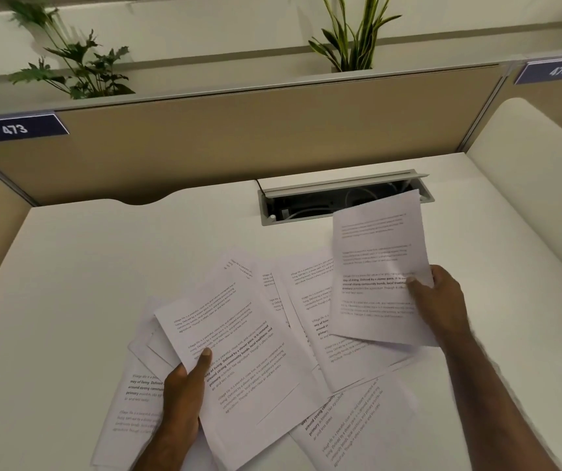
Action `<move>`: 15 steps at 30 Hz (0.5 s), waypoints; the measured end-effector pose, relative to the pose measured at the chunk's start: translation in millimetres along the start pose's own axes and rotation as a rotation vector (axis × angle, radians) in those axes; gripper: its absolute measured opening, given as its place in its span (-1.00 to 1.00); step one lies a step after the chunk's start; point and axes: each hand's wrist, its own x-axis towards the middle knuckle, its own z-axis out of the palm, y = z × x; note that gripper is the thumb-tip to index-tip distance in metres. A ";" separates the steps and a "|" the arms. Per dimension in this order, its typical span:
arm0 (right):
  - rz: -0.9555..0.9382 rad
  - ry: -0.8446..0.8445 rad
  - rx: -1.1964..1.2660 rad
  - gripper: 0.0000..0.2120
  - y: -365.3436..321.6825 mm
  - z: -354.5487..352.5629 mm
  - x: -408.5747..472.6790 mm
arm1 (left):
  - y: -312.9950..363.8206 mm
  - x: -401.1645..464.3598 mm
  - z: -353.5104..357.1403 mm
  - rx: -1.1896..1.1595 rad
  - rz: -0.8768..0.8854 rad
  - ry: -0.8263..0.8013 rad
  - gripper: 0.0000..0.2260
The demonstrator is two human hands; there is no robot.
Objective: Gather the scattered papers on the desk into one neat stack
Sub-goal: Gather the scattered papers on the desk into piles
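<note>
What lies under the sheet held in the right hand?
Under the lifted sheet, overlapping printed pages lie on the desk. Their covered parts cannot be seen.

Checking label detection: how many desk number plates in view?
2. Plate 473 on the partition's left end; plate 474 at the upper right. Others may lie outside the frame.

White printed papers (310, 334), each with short text paragraphs and one bold block, fanned and overlapping across the lower middle of the frame on the pale desk (69, 266). One sheet (235, 351) at lower centre, tilted, pinched at its near edge, lapping over others. Another sheet (374, 273) at centre right, lifted off the pile, nearly upright, slightly curled, pinched at its right edge.
</note>
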 end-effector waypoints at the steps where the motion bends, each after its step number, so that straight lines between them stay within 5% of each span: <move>1: -0.023 -0.035 -0.020 -0.74 1.4 -2.9 0.8 | 0.0 0.0 0.1 0.004 0.001 -0.001 -0.85; 8: -0.059 -0.283 -0.306 -0.67 3.2 19.7 -8.5 | 0.0 -0.2 -0.2 -0.012 0.010 0.005 -0.82; 13: 0.114 -0.202 -0.541 -0.05 6.3 48.3 -24.1 | 0.9 -0.3 -0.7 -0.003 0.010 -0.003 -0.84; 15: 0.165 -0.221 -0.605 0.04 4.6 56.9 -29.3 | 0.0 0.7 -0.7 0.009 0.011 -0.006 -0.82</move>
